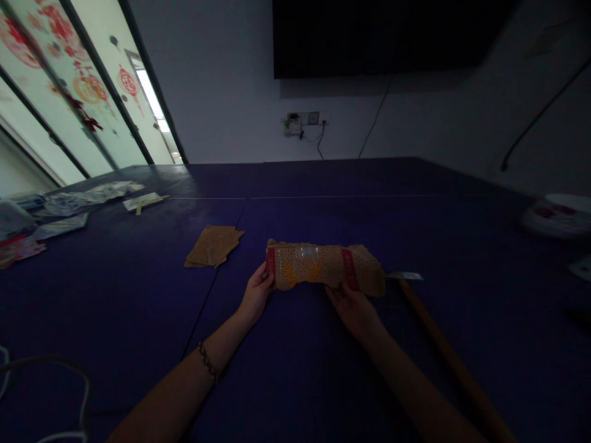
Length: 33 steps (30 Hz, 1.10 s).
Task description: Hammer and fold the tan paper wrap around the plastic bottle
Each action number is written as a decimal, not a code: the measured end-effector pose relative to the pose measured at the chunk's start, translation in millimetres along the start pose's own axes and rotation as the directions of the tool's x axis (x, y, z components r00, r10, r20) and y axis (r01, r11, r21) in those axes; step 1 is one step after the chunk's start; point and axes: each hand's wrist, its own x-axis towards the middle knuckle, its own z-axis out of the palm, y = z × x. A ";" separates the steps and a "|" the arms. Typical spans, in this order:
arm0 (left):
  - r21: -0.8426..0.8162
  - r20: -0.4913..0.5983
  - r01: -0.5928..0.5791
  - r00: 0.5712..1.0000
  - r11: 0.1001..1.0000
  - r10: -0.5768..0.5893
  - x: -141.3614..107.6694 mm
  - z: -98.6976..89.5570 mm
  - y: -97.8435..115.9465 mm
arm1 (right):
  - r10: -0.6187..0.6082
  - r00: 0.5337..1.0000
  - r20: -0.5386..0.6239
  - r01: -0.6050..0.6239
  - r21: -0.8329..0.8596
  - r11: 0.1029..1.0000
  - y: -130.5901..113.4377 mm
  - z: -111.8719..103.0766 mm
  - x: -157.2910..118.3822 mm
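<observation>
A long brown cardboard piece (318, 261) with ragged edges, red bands and an orange print is held level over the dark blue table (286, 357). My left hand (256, 294) grips its left end, fingers closed on it. Along the lower edge, right of the middle, my right hand (355, 307) holds it between thumb and fingers. Smaller brown cardboard pieces (213, 246) lie stacked to the left. Just beyond the right end of the held piece lies a flat pale object (409, 276), partly hidden behind the cardboard.
A long wooden stick (452, 357) runs to the lower right. Papers and plastic bags (87, 198) lie at the far left, a white cable (85, 394) at the lower left. A round pale container (558, 215) stands at the right edge. Wall and screen (388, 37) are behind.
</observation>
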 end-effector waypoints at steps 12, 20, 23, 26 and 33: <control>-0.015 0.011 -0.002 1.000 1.000 0.002 1.7 -1.7 -1.9 | 0.004 1.000 0.000 -0.004 0.009 1.000 -0.7 1.7 -2.1; -0.022 -0.001 -0.012 1.000 1.000 0.012 1.5 -0.9 -1.4 | 0.006 1.000 -0.005 -0.006 0.017 1.000 -0.9 -0.3 0.2; -0.012 -0.007 -0.013 1.000 1.000 0.013 1.1 -0.6 -0.6 | 0.014 1.000 -0.016 -0.013 0.017 1.000 -1.3 0.0 -0.3; -0.008 -0.019 -0.012 1.000 1.000 0.012 0.7 -0.6 -0.4 | 0.017 1.000 -0.018 -0.017 0.015 1.000 -1.6 1.0 -1.4; -0.019 -0.017 -0.009 1.000 1.000 0.008 2.6 -2.3 -2.9 | 0.008 1.000 -0.013 -0.008 0.003 1.000 -1.3 0.2 -0.7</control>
